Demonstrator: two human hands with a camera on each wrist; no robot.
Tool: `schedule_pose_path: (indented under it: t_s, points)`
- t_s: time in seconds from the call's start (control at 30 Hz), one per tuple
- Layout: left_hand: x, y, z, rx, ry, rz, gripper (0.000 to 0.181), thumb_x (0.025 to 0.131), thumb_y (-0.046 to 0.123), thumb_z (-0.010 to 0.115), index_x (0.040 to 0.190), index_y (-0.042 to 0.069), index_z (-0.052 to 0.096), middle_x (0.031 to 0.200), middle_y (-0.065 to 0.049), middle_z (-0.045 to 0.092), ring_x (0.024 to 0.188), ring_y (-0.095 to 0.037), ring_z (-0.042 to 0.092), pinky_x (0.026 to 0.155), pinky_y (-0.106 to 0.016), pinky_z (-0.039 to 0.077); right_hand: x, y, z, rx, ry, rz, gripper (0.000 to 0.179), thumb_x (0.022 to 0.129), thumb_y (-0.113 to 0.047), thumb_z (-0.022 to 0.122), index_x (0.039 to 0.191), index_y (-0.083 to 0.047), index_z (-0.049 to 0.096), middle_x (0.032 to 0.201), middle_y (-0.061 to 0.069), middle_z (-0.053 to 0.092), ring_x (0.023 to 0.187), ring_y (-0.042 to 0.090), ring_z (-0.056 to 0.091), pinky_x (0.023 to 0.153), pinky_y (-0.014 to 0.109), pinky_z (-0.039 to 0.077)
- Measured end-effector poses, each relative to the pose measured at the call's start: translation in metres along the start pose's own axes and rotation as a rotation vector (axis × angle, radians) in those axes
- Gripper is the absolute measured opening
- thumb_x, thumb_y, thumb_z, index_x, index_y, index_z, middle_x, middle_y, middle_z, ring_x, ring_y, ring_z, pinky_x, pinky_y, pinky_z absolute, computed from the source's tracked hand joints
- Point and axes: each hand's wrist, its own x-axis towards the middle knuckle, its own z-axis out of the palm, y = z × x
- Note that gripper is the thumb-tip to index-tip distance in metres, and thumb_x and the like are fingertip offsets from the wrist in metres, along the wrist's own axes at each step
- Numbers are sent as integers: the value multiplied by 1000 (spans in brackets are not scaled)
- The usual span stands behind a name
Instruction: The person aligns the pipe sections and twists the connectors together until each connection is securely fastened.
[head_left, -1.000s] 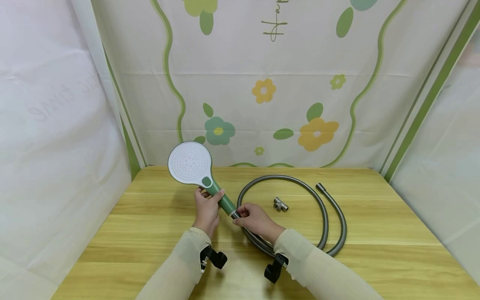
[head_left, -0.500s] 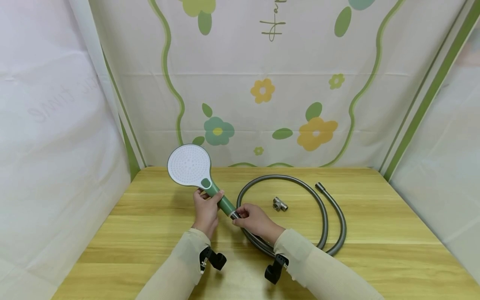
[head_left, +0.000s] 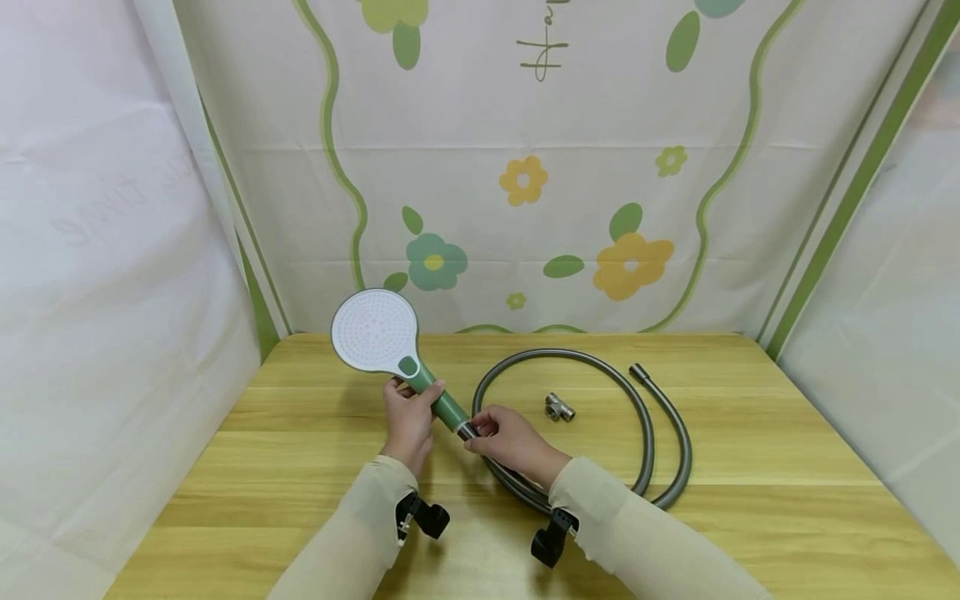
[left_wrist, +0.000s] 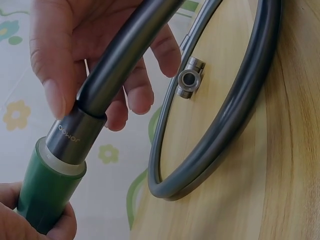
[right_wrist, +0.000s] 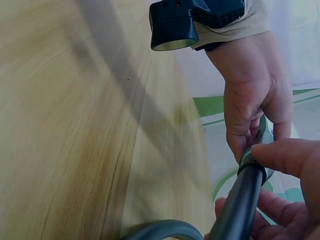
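My left hand [head_left: 408, 429] grips the green handle of a shower head [head_left: 375, 331], its white round spray face turned up toward the head camera. At the handle's lower end, the dark metal connector [left_wrist: 75, 136] of a grey shower hose [head_left: 647, 425] sits against a white ring, in line with the handle. My right hand [head_left: 513, 437] holds that connector, the thumb on one side and fingers on the other; in the left wrist view several of these fingers [left_wrist: 137, 95] stand spread behind the hose. Both hands are above the wooden table.
The hose lies in a wide loop on the table [head_left: 300, 500], its free end fitting [head_left: 640, 373] at the back right. Inside the loop lies a small metal tee fitting [head_left: 559, 407]. A flower-printed cloth [head_left: 465, 192] hangs behind, with white cloth at both sides.
The shower head has dipped slightly and shifted a little left with my left hand. My right hand stays at the connector; the hose loop and tee fitting lie as before.
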Motion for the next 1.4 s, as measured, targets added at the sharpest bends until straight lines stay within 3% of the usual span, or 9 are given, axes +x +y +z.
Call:
schedule_pose_path:
  t_s: [0.53, 0.9, 1.4]
  points:
    - [2, 2, -3, 22, 8, -7, 72, 90, 1, 64, 143, 4, 16, 120, -17, 34, 109, -31, 48, 92, -40, 47, -6, -4, -2, -40, 3, -54, 34, 84, -15, 73, 111, 0, 60, 95, 5, 61, 86, 18, 57, 71, 30, 50]
    - [3, 5, -6, 26, 15, -3, 70, 91, 1, 63, 142, 1, 15, 120, -18, 35, 108, -31, 49, 93, -41, 48, -6, -3, -4, -66, -4, -49, 40, 86, -20, 72, 117, 2, 59, 99, 6, 62, 89, 19, 57, 72, 32, 51]
    - [11, 3, -16, 52, 39, -54, 72, 92, 4, 63, 144, 0, 14, 128, -21, 36, 110, -31, 50, 90, -35, 49, -9, -1, -8, -106, 23, -49, 40, 84, -20, 74, 117, -1, 60, 105, 10, 62, 91, 18, 57, 78, 36, 50]
